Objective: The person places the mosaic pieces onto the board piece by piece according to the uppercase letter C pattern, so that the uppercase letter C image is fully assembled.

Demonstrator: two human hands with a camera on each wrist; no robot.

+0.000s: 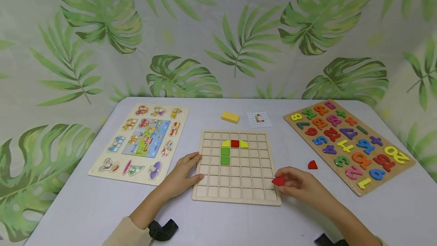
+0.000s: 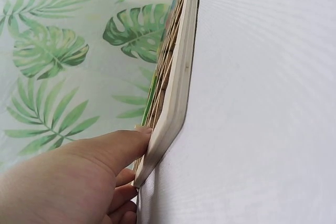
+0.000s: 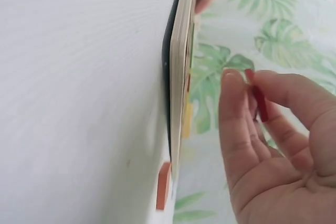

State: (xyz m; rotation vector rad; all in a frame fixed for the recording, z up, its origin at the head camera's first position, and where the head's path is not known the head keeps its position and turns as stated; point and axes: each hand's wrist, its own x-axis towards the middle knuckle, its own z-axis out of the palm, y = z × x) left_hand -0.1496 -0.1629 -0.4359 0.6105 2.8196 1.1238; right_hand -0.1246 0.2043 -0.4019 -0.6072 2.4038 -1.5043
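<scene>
Right hand pinches red piece at grid board right edge, fingers curled; open cells lie leftward. Left hand rests on board's left edge, fingers straight; second red piece lies near right hand

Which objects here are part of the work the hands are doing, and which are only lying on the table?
In use:
- grid board, left hand resting on its edge
- red piece, pinched by right hand
- pattern card
- loose red piece
- yellow block

Lying about:
- vehicle puzzle
- number puzzle
</scene>
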